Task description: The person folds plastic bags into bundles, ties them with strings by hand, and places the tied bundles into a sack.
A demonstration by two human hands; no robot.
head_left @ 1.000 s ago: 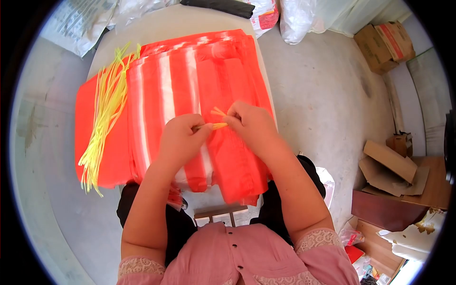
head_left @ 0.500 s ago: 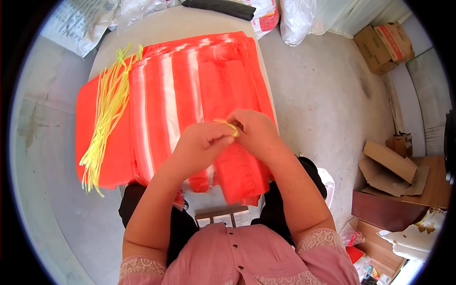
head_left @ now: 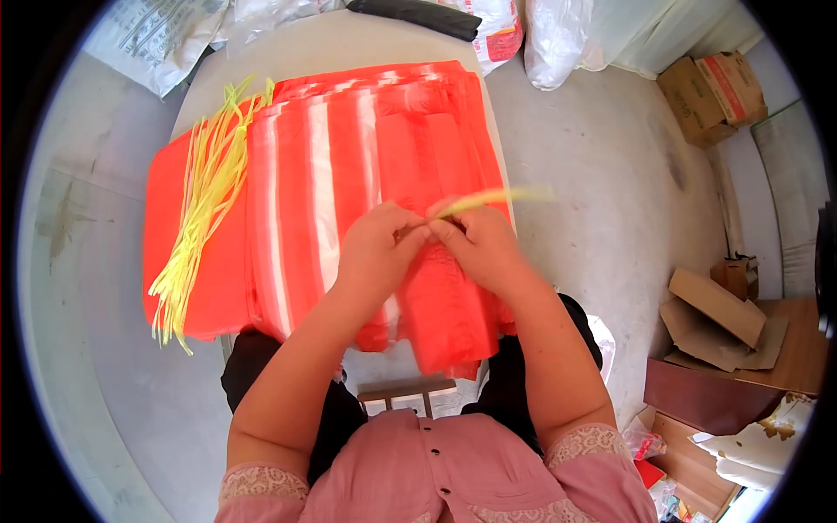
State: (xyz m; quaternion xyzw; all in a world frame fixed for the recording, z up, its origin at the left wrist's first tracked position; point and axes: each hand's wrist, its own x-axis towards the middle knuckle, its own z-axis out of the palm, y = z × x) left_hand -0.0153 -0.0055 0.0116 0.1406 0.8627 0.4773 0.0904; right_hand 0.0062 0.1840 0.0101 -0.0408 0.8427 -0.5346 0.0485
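My left hand (head_left: 375,247) and my right hand (head_left: 481,248) meet fingertip to fingertip over a folded roll of red plastic bags (head_left: 449,318). Both are closed in a pinch. A yellow plastic strip (head_left: 488,199) runs out from between them, its free end blurred toward the right. The part at the fingertips is mostly hidden, including whatever goes round the roll. Beneath the roll lies a stack of red and white striped plastic bags (head_left: 292,192). A bunch of yellow strips (head_left: 209,200) rests on the red bags at the left.
The bags lie on a pale table (head_left: 288,50), with a black roll (head_left: 414,17) at its far edge. White sacks (head_left: 157,39) stand beyond. Cardboard boxes (head_left: 715,96) and a wooden cabinet (head_left: 706,388) are on the right. A stool (head_left: 405,392) shows below the table.
The yellow strip, earlier a small loop between my fingers, now extends right past my right hand. My hands have drawn together, fingertips meeting. The view has shifted slightly.
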